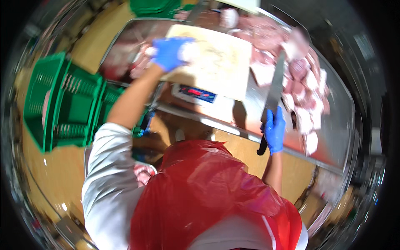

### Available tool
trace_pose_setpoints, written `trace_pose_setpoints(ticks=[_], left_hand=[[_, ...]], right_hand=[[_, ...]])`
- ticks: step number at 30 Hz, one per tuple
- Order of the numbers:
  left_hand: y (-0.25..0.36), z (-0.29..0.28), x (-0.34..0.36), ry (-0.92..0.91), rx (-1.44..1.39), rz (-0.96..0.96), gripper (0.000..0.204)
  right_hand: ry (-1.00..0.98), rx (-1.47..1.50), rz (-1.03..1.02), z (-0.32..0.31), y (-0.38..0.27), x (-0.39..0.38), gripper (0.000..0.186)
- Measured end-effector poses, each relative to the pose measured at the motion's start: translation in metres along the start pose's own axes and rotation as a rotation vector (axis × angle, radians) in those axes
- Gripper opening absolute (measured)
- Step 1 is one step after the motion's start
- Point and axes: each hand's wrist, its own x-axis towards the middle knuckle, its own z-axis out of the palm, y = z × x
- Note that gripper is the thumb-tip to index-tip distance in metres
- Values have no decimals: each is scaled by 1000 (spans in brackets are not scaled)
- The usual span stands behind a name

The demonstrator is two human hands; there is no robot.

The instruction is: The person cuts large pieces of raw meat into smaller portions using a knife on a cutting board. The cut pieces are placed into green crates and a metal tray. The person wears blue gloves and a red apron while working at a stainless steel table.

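My left hand [168, 54], in a blue glove and blurred, grips a small pale piece of meat [188, 51] over the left part of a cream cutting board [216, 66]. The board lies on a scale [193, 93] with a lit display on its near side. My right hand [273, 129], also gloved in blue, holds the black handle of a long wide knife [273, 91], whose blade points away from me across the steel table [333, 141], just right of the board. Several pale pink cuts of meat [299, 71] are heaped right of and beyond the blade.
Green crates [62, 100] stand left of the table, over a tan floor [43, 175]. More meat [139, 60] lies left of the board, and a container with meat [143, 175] is below, left of my red apron. Another green crate [152, 6] is beyond the table's far edge.
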Motion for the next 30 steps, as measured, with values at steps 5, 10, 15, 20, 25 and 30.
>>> trace_pose_setpoints(ticks=[5, 10, 15, 20, 25, 30], left_hand=[[-88, -70, 30, 230, 699, -759, 59], [52, 32, 134, 245, -170, 340, 39], [245, 188, 181, -401, -108, 316, 78], [246, 350, 210, -565, 152, 32, 137], [261, 362, 251, -629, 297, 55, 137], [245, 380, 223, -614, -227, -49, 103]], right_hand=[[134, -40, -21, -31, 46, -14, 15], [275, 17, 172, -39, 69, -38, 19], [344, -96, 124, -58, 82, -65, 19], [433, -129, 273, -85, 120, -127, 14], [638, 53, 626, -108, 160, -201, 12], [680, 84, 631, -119, 183, -201, 14]])
